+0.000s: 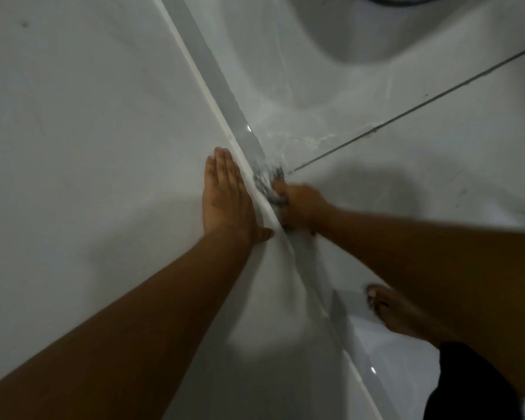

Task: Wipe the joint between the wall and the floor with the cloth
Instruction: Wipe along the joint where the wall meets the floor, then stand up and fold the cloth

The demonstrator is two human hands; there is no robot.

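The joint (212, 77) between the white wall (82, 116) and the glossy tiled floor (406, 165) runs diagonally from top centre down to the bottom right. My left hand (225, 198) lies flat and open against the wall, just beside the joint. My right hand (300, 204) is closed on a dark grey cloth (275, 189), pressing it into the joint against the grey skirting. The cloth is blurred and mostly hidden by the hand.
A white rounded fixture base (361, 28) stands on the floor at the top right. A dark grout line (412, 110) crosses the floor tiles. A bare foot (397, 310) and dark clothing (473, 386) are at the lower right.
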